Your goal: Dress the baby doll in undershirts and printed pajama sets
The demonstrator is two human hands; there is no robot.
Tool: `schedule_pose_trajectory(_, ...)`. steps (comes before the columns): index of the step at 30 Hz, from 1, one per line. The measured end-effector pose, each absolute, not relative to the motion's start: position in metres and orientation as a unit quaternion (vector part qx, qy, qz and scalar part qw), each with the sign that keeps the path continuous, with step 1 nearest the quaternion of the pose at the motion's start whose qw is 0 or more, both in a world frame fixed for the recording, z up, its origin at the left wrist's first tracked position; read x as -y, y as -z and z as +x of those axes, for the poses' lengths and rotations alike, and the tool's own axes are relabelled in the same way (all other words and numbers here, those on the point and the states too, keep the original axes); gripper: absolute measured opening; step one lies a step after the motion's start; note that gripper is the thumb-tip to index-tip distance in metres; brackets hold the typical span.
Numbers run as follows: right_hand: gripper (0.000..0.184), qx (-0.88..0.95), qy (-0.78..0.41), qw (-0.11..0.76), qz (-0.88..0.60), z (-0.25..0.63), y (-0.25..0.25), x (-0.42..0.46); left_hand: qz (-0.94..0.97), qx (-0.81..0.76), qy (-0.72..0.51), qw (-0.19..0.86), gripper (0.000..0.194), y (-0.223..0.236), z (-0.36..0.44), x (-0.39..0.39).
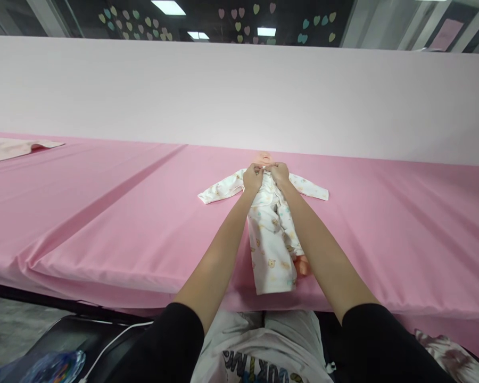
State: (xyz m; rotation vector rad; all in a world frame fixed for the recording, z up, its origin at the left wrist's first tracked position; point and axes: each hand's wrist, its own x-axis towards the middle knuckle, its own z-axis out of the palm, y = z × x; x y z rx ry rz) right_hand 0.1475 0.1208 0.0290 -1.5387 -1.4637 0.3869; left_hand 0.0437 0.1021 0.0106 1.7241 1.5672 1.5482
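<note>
Just off centre toward 5 o'clock, patterned suit [272,266] on pink mat [363,223], doll [264,156] inside: head out at 12, one foot [302,265] out at 5, sleeves [223,188] spread toward 8 and 4. Left hand [253,177] and right hand [280,173] both pinched narrow on the suit's collar, just beside each other; exact grip and any fastener hidden. Step in hand looks like collar work, maybe fastening; next move likely calls for firm pinches, edges lined up, no tug at the neck. Containers: blue plastic thing [56,368] between 7 and 8, maybe a bag, contents can't tell; cloth [11,149] at 9
</note>
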Motion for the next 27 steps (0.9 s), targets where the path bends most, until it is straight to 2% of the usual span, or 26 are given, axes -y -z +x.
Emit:
schedule_pose_trajectory(6,0.025,0.605,-0.119,0.476,-0.627,0.145,-0.028,-0.099,0.681,-0.558,-0.472,0.038,0.015,-0.007,0.043,-0.075)
schedule_pose_trajectory(10,0.021,0.656,-0.056,0.475,-0.584,0.145,-0.02,-0.077,0.726,-0.531,-0.438,-0.009,0.018,-0.002,0.04,-0.059)
schedule_pose_trajectory(13,0.019,0.688,0.007,0.46,-0.561,0.145,-0.014,-0.061,0.763,-0.466,-0.448,-0.011,0.023,-0.002,0.039,-0.056)
schedule_pose_trajectory(17,0.024,0.678,0.021,0.459,-0.574,0.145,-0.012,-0.052,0.793,-0.414,-0.448,0.003,0.032,-0.004,0.037,-0.059)
schedule_pose_trajectory(27,0.027,0.591,-0.001,0.515,-0.621,0.153,-0.013,-0.049,0.768,-0.504,-0.396,-0.003,0.03,-0.015,0.046,-0.054)
